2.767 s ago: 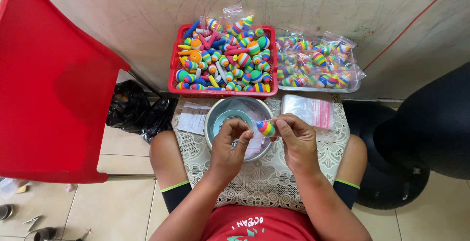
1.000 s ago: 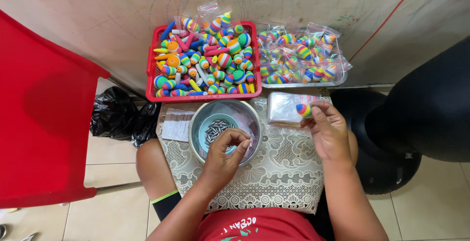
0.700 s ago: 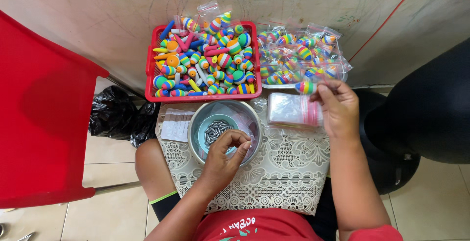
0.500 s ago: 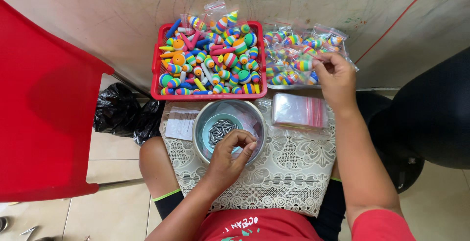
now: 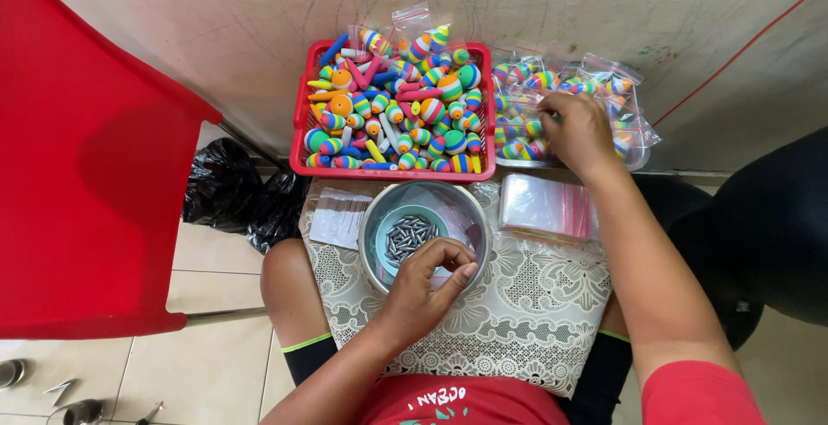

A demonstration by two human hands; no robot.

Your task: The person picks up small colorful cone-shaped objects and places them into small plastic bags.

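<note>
Nearest, the left hand [image 5: 423,283] curls over the metal bowl [image 5: 424,228] on the lace-covered lap, fingertips pinched together above the small grey pins [image 5: 409,235]; I cannot tell whether it grips one. Farther off, the right arm stretches out, the right hand [image 5: 580,132] resting palm-down on the bagged striped floats [image 5: 569,110] beside the red basket [image 5: 392,101], fingers loosely bent.

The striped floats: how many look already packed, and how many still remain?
Done: a pile of clear bags already holds striped floats. In hand: the right hand rests on that pile; the left hand reaches over the metal bowl of small grey pieces. Left: the red basket is full of loose floats; empty bags wait.
</note>
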